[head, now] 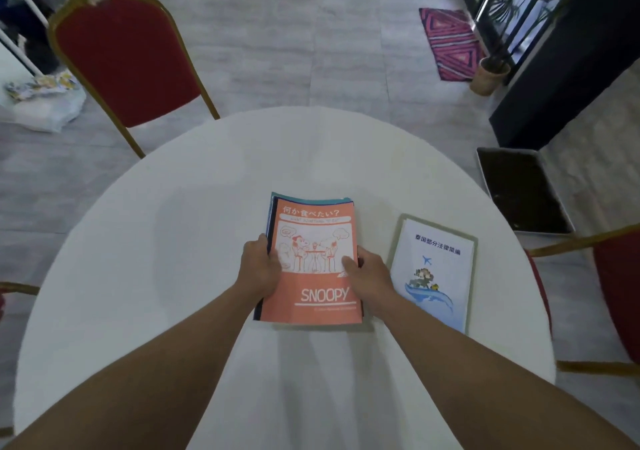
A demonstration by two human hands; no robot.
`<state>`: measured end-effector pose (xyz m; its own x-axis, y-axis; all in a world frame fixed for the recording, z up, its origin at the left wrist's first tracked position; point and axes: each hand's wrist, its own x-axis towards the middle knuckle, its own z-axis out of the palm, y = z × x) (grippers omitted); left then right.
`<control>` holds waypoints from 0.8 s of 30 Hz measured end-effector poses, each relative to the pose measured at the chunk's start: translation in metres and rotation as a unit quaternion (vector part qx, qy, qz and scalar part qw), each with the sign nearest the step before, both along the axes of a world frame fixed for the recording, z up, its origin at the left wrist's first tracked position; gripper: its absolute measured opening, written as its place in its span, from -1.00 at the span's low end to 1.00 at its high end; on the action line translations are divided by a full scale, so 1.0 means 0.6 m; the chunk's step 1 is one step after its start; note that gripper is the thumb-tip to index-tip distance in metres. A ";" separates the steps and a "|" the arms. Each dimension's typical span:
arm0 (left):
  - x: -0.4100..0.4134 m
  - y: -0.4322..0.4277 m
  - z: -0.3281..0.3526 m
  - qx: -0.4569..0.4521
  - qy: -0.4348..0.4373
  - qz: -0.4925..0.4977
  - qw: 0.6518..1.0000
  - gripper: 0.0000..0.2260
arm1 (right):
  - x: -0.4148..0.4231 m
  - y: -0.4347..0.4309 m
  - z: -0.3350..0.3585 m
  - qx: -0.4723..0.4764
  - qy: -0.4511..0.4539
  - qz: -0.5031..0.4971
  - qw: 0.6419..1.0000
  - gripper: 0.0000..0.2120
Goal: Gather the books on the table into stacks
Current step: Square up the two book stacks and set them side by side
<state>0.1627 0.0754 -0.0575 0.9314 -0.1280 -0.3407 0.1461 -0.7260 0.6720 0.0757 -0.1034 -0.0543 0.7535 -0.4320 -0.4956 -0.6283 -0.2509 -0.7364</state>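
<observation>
Both hands (259, 269) (370, 276) clasp Snoopy stack (315, 297) sides — long axis runs away from person.

A stack of books (313, 259) lies at the middle of the counter (156, 242), the left hand (260, 269) on its left edge, the right hand (367, 278) on its right; just right lies a single book (434, 273) (apart from the stack)
</observation>
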 end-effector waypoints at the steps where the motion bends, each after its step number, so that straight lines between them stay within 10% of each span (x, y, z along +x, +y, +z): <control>1: 0.012 -0.005 -0.006 -0.001 0.003 0.000 1.000 -0.80 | 0.013 -0.004 -0.005 -0.015 0.000 0.005 1.000 -0.73; 11: 0.053 -0.024 -0.076 0.131 0.003 -0.001 0.991 -0.61 | 0.062 0.001 -0.067 -0.216 0.091 0.057 0.971 -0.62; 24: 0.049 -0.040 -0.051 0.189 -0.022 -0.043 0.981 -0.39 | 0.045 -0.013 -0.052 -0.208 0.074 0.075 0.972 -0.60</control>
<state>0.1921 0.0515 -0.0878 0.9378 -0.0789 -0.3381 0.0498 -0.9331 0.3561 0.1029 -0.1112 -0.0856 0.7580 -0.5086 -0.4084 -0.6521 -0.6057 -0.4560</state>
